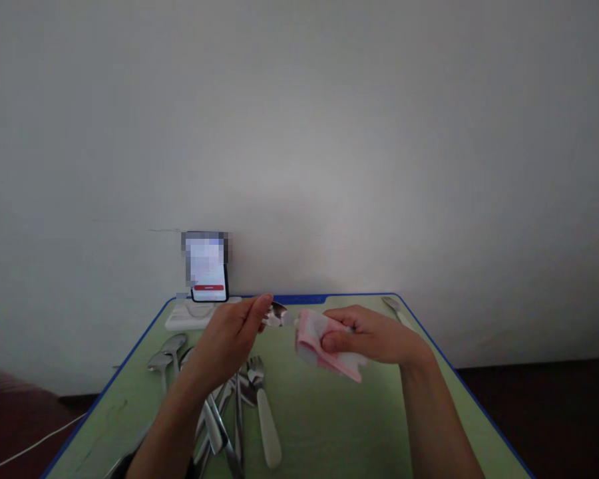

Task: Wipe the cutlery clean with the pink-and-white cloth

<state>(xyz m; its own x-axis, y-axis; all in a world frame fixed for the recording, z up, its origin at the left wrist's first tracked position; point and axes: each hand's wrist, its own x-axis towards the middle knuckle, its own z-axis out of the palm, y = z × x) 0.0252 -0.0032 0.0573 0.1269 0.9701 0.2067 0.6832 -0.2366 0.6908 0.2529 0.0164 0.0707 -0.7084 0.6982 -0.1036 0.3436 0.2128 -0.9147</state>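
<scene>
My left hand pinches a spoon by its shiny metal bowl, above the table's far half. From the bowl, the spoon points right, toward a folded pink and white cloth. My right hand is closed on that cloth, thumb on top. The spoon's far end is hard to make out, and whether it lies inside the cloth I cannot tell. Below my left hand, a fork with a white handle lies beside a pile of metal cutlery, partly covered by my left forearm.
A lit phone stands upright on a white holder near the wall. Two metal spoons lie at the left. Another utensil with a pale handle rests at the back right. The green table has a blue edge.
</scene>
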